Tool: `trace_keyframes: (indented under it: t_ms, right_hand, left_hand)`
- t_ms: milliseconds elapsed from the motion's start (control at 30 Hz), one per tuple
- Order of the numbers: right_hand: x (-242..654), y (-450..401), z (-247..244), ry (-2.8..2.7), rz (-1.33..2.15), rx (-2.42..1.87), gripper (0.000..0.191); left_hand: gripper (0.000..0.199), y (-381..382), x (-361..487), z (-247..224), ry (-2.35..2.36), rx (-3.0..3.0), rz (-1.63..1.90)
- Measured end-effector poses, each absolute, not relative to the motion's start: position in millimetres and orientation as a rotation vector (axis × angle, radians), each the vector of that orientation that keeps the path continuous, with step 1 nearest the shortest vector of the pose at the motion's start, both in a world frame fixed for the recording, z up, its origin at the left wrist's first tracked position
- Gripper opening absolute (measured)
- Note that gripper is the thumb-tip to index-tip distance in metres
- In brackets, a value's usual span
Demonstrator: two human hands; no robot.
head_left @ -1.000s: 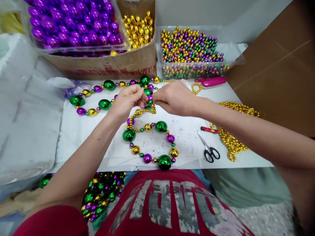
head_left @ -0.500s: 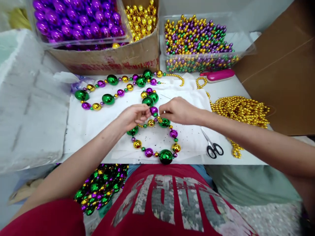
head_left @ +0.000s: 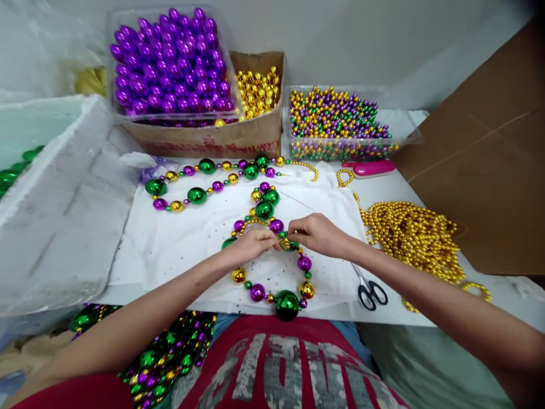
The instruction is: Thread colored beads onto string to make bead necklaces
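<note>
A looped necklace of green, purple and gold beads [head_left: 257, 292] lies on the white cloth [head_left: 200, 238] near the table's front edge. At its upper part my left hand [head_left: 255, 244] is closed, fingertips pinched beside a small gold piece [head_left: 284, 243]; what exactly they grip is too small to make out. Just right of it my right hand [head_left: 313, 232] is pinched above a green bead, its hold also too small to tell. Another bead strand [head_left: 197, 196] lies behind, at the left, with a thin gold chain [head_left: 309, 166] at its end.
Behind stand a tray of purple beads [head_left: 170, 68], a carton of gold beads [head_left: 204, 139] and a bin of small mixed beads [head_left: 336, 119]. Scissors [head_left: 371, 294], gold chains [head_left: 413, 238] and a pink tool [head_left: 374, 167] lie right. A white foam box [head_left: 80, 210] stands left.
The view has tilted up, so everything sits lower in the picture. My left hand has moved right and down toward the small gold piece, its fingers now pointing at it.
</note>
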State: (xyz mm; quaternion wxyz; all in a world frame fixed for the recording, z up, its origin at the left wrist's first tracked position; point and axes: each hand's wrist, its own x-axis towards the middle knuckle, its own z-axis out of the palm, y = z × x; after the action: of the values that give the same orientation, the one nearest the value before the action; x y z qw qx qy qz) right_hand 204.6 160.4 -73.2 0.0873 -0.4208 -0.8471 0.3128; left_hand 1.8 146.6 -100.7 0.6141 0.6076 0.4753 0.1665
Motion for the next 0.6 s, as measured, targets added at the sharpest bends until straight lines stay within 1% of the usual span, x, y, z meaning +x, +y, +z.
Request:
trace_keyframes:
  t_ms: [67,167,300,433,533,600]
  right_hand:
    - [209.3,160.5,-73.3,-2.490,0.969,-1.255,0.015]
    - [214.6,158.5,-77.3,-2.420,1.066,-1.225,0.016]
    - [218.0,150.2,-82.7,-2.304,1.275,-1.214,0.017]
    - [219.0,136.8,-57.6,-2.188,1.401,-1.050,0.021]
    - [221.4,133.7,-30.7,-2.213,1.226,-0.938,0.020]
    - [224.3,137.6,-26.0,-2.293,1.028,-0.963,0.019]
  left_hand:
    - [0.020,144.5,2.8,-98.8,1.018,1.178,0.379]
    - [0.021,142.7,2.7,-96.9,0.912,1.031,0.411]
    - [0.023,139.3,0.3,-94.7,0.912,1.034,0.343]
    - [0.024,133.5,-5.0,-65.0,0.903,1.129,0.390]
    - [0.021,135.5,-9.2,-38.1,0.849,1.289,0.420]
    - [0.020,140.9,-8.3,-36.0,0.849,1.384,0.423]
